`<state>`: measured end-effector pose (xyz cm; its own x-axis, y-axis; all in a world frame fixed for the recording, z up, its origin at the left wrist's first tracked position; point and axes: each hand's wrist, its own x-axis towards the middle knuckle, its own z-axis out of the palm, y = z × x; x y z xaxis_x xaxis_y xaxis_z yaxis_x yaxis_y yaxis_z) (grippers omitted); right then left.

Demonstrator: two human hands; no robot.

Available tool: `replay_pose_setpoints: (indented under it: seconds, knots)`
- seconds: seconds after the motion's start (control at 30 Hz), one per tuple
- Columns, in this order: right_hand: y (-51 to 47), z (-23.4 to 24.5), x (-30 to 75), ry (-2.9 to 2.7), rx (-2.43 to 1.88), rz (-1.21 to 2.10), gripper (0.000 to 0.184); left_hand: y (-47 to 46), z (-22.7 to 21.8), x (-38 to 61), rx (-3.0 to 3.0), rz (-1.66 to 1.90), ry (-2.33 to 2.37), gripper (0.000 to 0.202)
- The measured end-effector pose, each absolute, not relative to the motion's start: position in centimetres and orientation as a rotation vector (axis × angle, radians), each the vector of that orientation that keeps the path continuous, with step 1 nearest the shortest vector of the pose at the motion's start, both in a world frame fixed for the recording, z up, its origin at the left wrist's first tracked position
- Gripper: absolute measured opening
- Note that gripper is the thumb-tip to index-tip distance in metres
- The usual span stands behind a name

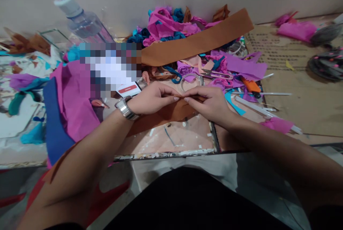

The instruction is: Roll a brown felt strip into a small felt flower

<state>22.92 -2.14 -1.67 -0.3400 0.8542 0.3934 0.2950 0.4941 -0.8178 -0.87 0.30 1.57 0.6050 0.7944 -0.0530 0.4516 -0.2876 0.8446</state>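
Along the top edge of a brown crepe paper strip (167, 113), my left hand (151, 98) pinches with thumb and fingers. My right hand (213, 104) grips the same edge, its thumb tip close to the left one. The strip hangs below both hands and runs left under my left forearm. Just behind the hands lie a roll of clear tape or ring (192, 79) and pink-handled thread snips (218, 75). A second, wider brown strip (195, 45) lies across the pile farther back.
A capped plastic bottle (87, 26) leans at the back left beside a partly blurred phone (128, 88). Pink sheets (76, 104) and a blue sheet (55, 122) overhang the front edge. Cardboard (300, 97), white sticks (268, 113) and an orange cutter (250, 85) lie right.
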Motion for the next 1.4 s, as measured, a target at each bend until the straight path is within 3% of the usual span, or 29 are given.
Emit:
replay_pose_setpoints:
  seconds: [0.43, 0.7, 0.97, 1.4]
  knots:
    - [-2.1, -1.4, 22.9, -1.905, -0.947, 0.743, 0.017, 1.1, 2.0, -1.8, 1.895, 0.395, 0.943, 0.028]
    - [-2.2, -1.6, 22.9, -1.884, -0.922, 0.731, 0.015, 0.2, 2.1, -1.4, 1.99, 0.471, 0.847, 0.032]
    - [-2.1, -1.8, 23.1, -1.964, -0.884, 0.636, 0.017, -1.2, 1.8, 0.3, 2.096, 0.567, 0.99, 0.023]
    - [-2.0, -2.0, 23.3, -2.016, -0.771, 0.624, 0.021, 0.0, 1.7, -0.6, 1.798, 0.468, 0.919, 0.021]
